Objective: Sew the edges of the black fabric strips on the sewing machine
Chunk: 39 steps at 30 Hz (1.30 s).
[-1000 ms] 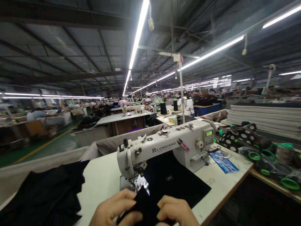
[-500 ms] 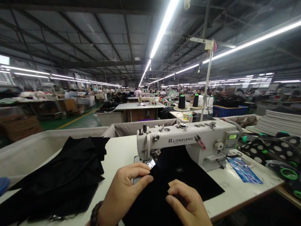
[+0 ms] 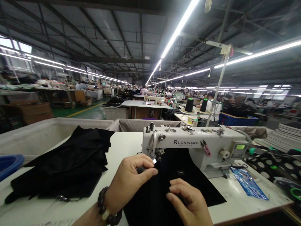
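Observation:
Black fabric (image 3: 190, 183) lies under the arm of a white sewing machine (image 3: 188, 138) and hangs toward me, with a small dark label (image 3: 181, 172) on it. My left hand (image 3: 135, 174), wearing a beaded bracelet, is closed in a pinch on the fabric's left edge just in front of the needle area. That hand partly hides the presser foot. My right hand (image 3: 188, 201) is also closed, thumb against fingers, gripping the same fabric nearer to me. The fold between its fingertips is hard to make out, black on black.
Left on the table (image 3: 124, 144) lies a pile of black fabric pieces (image 3: 70, 163). Behind it stands a pale fabric-lined bin (image 3: 54, 128). Pink thread snips (image 3: 206, 148) rest on the machine; a blue packet (image 3: 249, 184) lies at right. Black thread cones (image 3: 189, 105) stand behind.
My view has turned slightly left, so everything sits further right. Both hands keep their pinch on the fabric near the needle, with little movement relative to the machine.

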{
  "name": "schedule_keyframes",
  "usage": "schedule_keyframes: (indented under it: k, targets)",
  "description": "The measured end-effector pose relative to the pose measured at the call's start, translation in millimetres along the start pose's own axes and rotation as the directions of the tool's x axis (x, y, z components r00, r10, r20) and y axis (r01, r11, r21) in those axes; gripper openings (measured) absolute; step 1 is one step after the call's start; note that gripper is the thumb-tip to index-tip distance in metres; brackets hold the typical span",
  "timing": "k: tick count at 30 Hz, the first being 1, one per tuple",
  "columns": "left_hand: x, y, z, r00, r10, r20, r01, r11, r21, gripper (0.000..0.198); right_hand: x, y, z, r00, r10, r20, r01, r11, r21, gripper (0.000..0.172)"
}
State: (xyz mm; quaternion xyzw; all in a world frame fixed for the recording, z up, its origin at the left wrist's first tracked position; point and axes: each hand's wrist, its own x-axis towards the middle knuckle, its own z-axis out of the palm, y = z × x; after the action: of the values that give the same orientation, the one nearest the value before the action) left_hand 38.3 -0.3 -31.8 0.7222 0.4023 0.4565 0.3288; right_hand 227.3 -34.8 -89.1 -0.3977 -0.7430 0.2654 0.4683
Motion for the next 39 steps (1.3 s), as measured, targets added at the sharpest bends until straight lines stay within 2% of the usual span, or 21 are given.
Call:
schedule_keyframes:
  k: [4, 7, 10, 13, 17, 22, 26, 29, 31, 32, 35, 39]
  targets:
    - [0, 0, 0.8, 1.000, -0.017, -0.017, 0.017, 1.000, -0.017, 0.014, 2, -2, 0, 0.997, 0.080, -0.020, -0.079, 0.997, 0.018, 0.012]
    - [2, -2, 1.2, 0.999, -0.033, -0.044, 0.032, 0.999, -0.031, 0.014, 3, -2, 4, 0.976, 0.205, -0.077, -0.189, 0.966, 0.178, 0.019]
    - [3, -1, 1.9, 0.997, -0.049, -0.059, 0.045, 0.996, -0.074, 0.015, 4, -2, 7, 0.953, 0.301, -0.020, -0.276, 0.897, 0.346, 0.023]
    - [4, 0, 2.5, 0.996, -0.069, -0.048, 0.064, 0.993, -0.104, 0.015, 5, -5, 10, 0.945, 0.324, -0.041, -0.282, 0.874, 0.396, 0.024]
    - [3, -2, 0.8, 0.995, -0.097, -0.036, 0.091, 0.986, -0.137, 0.016, 6, -9, 12, 0.945, 0.303, -0.120, -0.243, 0.901, 0.358, 0.025]
    - [3, -3, -1.5, 0.992, -0.125, -0.031, 0.118, 0.979, -0.166, 0.016, 6, -7, 11, 0.970, 0.239, -0.043, -0.223, 0.948, 0.226, 0.024]
    - [3, -4, -1.2, 0.988, -0.151, -0.036, 0.143, 0.974, -0.175, 0.016, 2, -2, 16, 0.967, 0.220, -0.127, -0.190, 0.959, 0.212, 0.024]
    - [1, -8, -1.9, 0.988, -0.145, -0.043, 0.136, 0.977, -0.165, 0.016, 0, 2, 20, 0.968, 0.181, -0.174, -0.152, 0.974, 0.166, 0.014]
    - [1, -11, -2.9, 0.990, -0.132, -0.049, 0.124, 0.983, -0.138, 0.016, 1, 5, 20, 0.988, 0.040, -0.152, -0.034, 0.998, 0.043, 0.003]
    - [0, -13, -3.6, 0.991, -0.125, -0.051, 0.119, 0.986, -0.120, 0.016, 2, 6, 19, 0.992, -0.061, -0.113, 0.060, 0.998, -0.021, 0.005]
    - [-3, -16, -6.1, 0.993, -0.112, -0.043, 0.108, 0.991, -0.075, 0.016, 4, 8, 15, 0.957, -0.288, 0.014, 0.289, 0.953, -0.089, 0.013]
    - [-8, -18, -10.1, 0.996, -0.084, -0.016, 0.083, 0.996, -0.040, 0.017, 2, 9, 7, 0.938, -0.325, 0.117, 0.331, 0.943, -0.038, 0.015]
